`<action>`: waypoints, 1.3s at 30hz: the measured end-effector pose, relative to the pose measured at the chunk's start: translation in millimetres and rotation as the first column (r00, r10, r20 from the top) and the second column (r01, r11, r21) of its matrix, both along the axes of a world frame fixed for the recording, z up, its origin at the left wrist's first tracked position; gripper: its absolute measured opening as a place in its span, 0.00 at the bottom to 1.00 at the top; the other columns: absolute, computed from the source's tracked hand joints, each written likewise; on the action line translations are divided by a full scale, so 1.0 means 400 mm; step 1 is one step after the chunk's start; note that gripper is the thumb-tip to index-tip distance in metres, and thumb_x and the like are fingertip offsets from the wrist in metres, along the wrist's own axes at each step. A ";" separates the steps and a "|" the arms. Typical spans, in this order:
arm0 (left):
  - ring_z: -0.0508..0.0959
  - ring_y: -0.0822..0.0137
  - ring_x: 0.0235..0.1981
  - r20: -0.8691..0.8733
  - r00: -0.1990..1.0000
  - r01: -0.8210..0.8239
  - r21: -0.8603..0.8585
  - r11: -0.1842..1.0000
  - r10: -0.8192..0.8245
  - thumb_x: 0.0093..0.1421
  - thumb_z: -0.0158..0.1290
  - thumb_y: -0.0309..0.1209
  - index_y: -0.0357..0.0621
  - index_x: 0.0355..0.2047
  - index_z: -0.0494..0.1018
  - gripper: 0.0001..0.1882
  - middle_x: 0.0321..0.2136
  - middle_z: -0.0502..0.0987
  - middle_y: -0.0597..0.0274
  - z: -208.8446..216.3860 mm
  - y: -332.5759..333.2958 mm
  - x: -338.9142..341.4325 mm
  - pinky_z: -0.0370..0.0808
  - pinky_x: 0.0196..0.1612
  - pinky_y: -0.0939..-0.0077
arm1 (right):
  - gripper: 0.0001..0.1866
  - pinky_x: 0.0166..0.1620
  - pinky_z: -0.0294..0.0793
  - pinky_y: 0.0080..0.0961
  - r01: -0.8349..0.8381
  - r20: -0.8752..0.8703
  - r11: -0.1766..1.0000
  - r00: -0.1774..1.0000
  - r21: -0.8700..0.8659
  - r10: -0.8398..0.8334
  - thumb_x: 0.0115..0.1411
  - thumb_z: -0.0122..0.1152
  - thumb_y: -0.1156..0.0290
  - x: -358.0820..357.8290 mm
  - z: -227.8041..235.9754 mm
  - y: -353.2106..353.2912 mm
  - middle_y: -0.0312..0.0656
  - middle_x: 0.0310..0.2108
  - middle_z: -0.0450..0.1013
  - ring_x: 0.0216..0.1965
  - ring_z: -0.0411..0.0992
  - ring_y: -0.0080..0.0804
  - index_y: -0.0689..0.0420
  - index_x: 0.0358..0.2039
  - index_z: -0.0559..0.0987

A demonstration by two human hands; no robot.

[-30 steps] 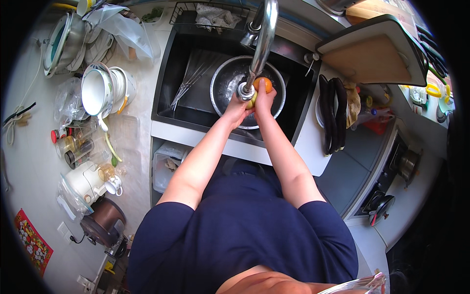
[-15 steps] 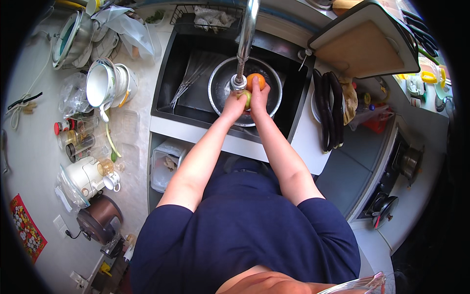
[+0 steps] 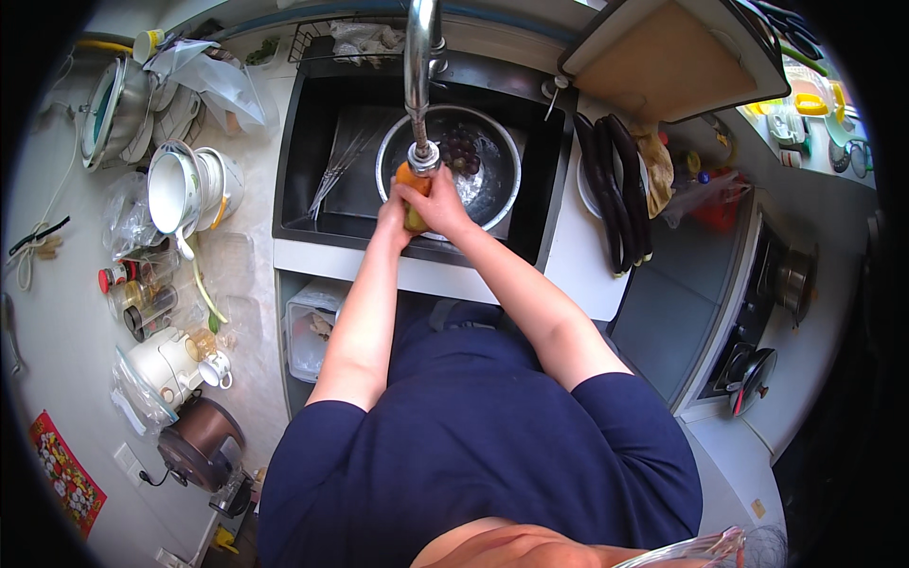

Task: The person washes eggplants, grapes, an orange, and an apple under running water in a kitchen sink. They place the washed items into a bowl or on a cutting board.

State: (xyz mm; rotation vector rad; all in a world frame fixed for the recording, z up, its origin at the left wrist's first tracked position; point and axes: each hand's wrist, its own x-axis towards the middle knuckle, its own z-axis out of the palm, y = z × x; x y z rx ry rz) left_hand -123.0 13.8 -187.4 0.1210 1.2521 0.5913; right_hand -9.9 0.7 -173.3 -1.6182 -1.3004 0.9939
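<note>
Dark sink surrounds metal bowl containing grapes. Over bowl's near-left side, left hand and right hand clasp orange fruit and green fruit.

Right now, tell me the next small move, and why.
Probably turn the orange fruit a little: the left hand and right hand partly cover it and a greenish fruit, close by the faucet tip, over the metal bowl.

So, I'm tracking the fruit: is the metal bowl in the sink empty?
Not empty: dark round fruit lies inside the metal bowl. Water level: cannot tell.
</note>
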 end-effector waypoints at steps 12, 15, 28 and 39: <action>0.75 0.65 0.45 -0.159 0.821 0.556 0.437 0.707 -0.548 0.60 0.50 0.54 0.41 0.59 0.58 0.37 0.49 0.70 0.55 0.042 0.041 0.088 0.73 0.46 0.74 | 0.31 0.51 0.69 0.27 -0.216 -0.481 0.756 0.864 -0.618 -0.147 0.64 0.40 0.40 0.206 0.030 0.071 0.40 0.49 0.68 0.50 0.67 0.28 0.54 0.54 0.68; 0.80 0.64 0.30 0.181 0.904 0.336 0.263 0.904 -0.388 0.60 0.45 0.59 0.43 0.53 0.64 0.33 0.35 0.77 0.54 0.059 0.016 0.074 0.80 0.34 0.71 | 0.26 0.51 0.68 0.24 -0.244 -0.623 0.876 0.778 -0.416 -0.079 0.64 0.50 0.51 0.181 0.008 0.052 0.40 0.48 0.69 0.49 0.68 0.29 0.58 0.54 0.68; 0.77 0.64 0.41 0.118 0.907 0.358 0.294 0.886 -0.405 0.63 0.40 0.57 0.42 0.56 0.61 0.33 0.44 0.73 0.54 0.068 0.033 0.025 0.77 0.41 0.70 | 0.23 0.51 0.68 0.27 -0.335 -0.801 0.885 0.595 -0.324 -0.068 0.56 0.49 0.71 0.160 0.048 0.066 0.42 0.48 0.70 0.48 0.68 0.30 0.59 0.54 0.68; 0.72 0.68 0.48 -0.298 0.844 0.531 0.345 0.774 -0.446 0.62 0.41 0.60 0.40 0.58 0.59 0.38 0.48 0.71 0.58 -0.006 0.009 0.101 0.69 0.49 0.76 | 0.21 0.43 0.68 0.24 -0.023 -0.510 0.760 0.755 -0.650 -0.413 0.60 0.52 0.52 0.125 -0.083 0.106 0.40 0.36 0.75 0.38 0.70 0.28 0.59 0.37 0.78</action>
